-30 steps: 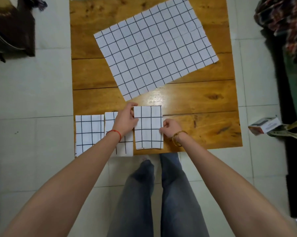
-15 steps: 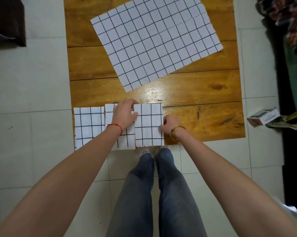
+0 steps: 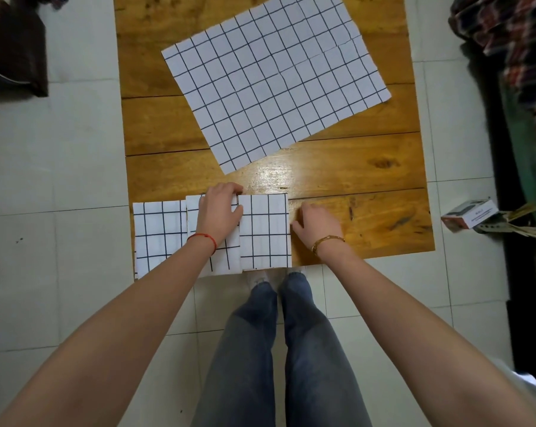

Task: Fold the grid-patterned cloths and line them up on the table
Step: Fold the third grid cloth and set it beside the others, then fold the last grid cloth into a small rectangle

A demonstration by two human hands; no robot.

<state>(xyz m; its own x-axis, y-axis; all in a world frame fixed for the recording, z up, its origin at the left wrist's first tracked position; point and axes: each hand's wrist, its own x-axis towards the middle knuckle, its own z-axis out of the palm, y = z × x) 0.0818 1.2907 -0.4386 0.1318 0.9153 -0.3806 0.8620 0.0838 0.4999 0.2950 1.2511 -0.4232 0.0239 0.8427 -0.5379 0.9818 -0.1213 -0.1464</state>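
Three folded grid-patterned cloths lie in a row along the near edge of the wooden table [image 3: 368,180]: the left one [image 3: 158,235], the middle one [image 3: 226,257] and the right one [image 3: 265,231]. My left hand [image 3: 219,211] lies over the middle cloth and grips the right cloth's top-left corner, thumb on its left edge. My right hand [image 3: 314,221] sits on the wood just right of that cloth, fingers curled, thumb tip touching its right edge. A large unfolded grid cloth [image 3: 273,84] lies spread and skewed across the far half of the table.
Bare wood shows to the right of the folded row. A small box [image 3: 468,213] lies on the tiled floor to the table's right, beside dark and checked fabric [image 3: 519,57]. Dark furniture [image 3: 10,47] stands at the far left. My legs are below the table's near edge.
The right folded cloth sits a little straighter against the middle one. My right thumb has slid off the cloth's right edge. The head camera has shifted slightly.
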